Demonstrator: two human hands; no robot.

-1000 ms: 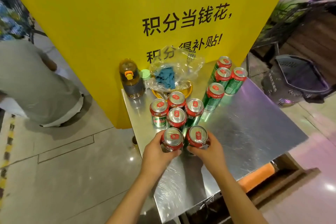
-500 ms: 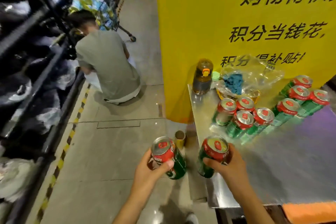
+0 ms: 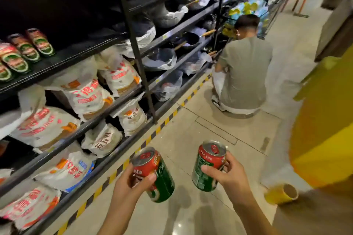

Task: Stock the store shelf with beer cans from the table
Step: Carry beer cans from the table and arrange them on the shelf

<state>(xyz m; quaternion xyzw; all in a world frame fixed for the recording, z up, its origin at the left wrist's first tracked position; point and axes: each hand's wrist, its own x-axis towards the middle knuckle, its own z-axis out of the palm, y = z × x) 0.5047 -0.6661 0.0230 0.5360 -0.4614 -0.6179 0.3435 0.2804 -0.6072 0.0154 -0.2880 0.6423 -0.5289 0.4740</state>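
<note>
A: Status? Each hand carries one can, over the aisle floor (image 3: 191,124). Left hand (image 3: 131,183) has fingers and thumb wrapped round the left can (image 3: 154,175), which tilts top-left. Right hand (image 3: 229,175) pinches the right can (image 3: 209,166) between thumb in front and fingers behind, near upright.

B: Target?

A: I'd say the dark shelf (image 3: 63,57) at upper left. A row of shelved cans (image 3: 24,51) stands there already, with bare board to their right.

B: How to place them well?

A: My take: raise both to that level, square up the tilted one before it lands, set each down beside the row, labels out like the others. One hand at a time would avoid knocking the row. Rice sacks (image 3: 84,93) bulge out below, so come in from above, not along the shelf lip.

B: Anything you can't see?

A: Plenty. The table is out of frame. The row of cans is cut by the left edge, so no count. Shelf depth behind them is black. A crouching person (image 3: 244,70) sits further down the aisle, back turned, well apart from the hands. A yellow panel (image 3: 324,139) at right is blurred.
</note>
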